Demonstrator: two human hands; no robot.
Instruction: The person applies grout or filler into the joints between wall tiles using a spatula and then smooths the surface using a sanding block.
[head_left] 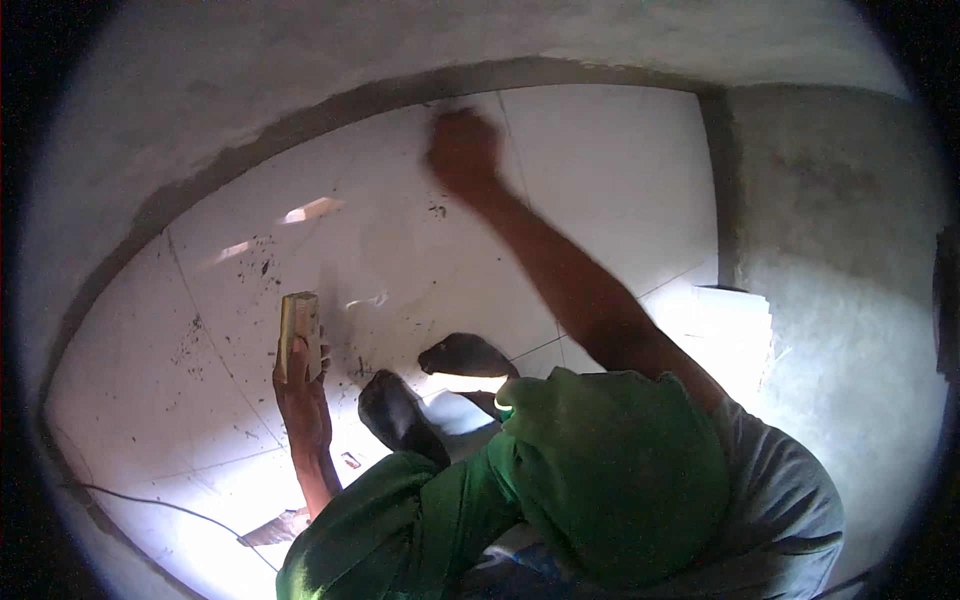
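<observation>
My left hand is wrapped round a pale yellowish block with layered edges, held upright above the tiled floor; its exact kind does not show. Stretched far forward, my right hand is closed in a fist shape and blurred by motion. It hovers at the far edge of the white floor tiles, close to the grey band along the wall's foot. Anything inside that fist is hidden. Dark crumbs are scattered over the tiles between and around my hands.
My green-clad knees and dark-covered feet take up the near middle. A rough grey wall bounds the right. White flat pieces lean or lie beside it. A thin black cable crosses the near left, by a brownish flat piece.
</observation>
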